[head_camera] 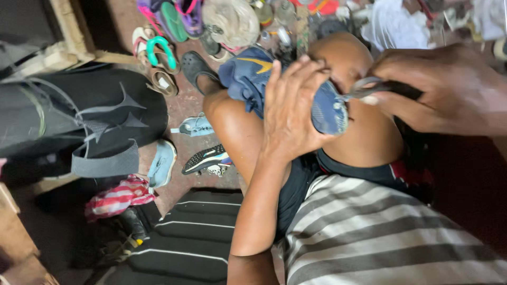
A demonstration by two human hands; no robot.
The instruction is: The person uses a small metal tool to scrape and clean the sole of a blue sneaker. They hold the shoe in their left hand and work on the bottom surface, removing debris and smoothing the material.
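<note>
My left hand (pixel 289 108) is wrapped around a dark blue sports shoe (pixel 248 74) with a yellow mark, holding it over my knees with the patterned sole end (pixel 328 112) turned toward my right hand. My right hand (pixel 438 87) grips a thin metal tool (pixel 364 89) with a dark handle. The tool's tip touches the sole edge of the shoe. My bare legs lie under the shoe, and my striped shirt fills the lower right.
Many sandals and shoes lie on the reddish floor beyond my knees, among them a green-strapped sandal (pixel 158 50) and a black clog (pixel 196 66). A pale blue shoe (pixel 161 163) and a black-and-white sneaker (pixel 207 158) lie at left. A big black bag (pixel 79 116) sits at the left.
</note>
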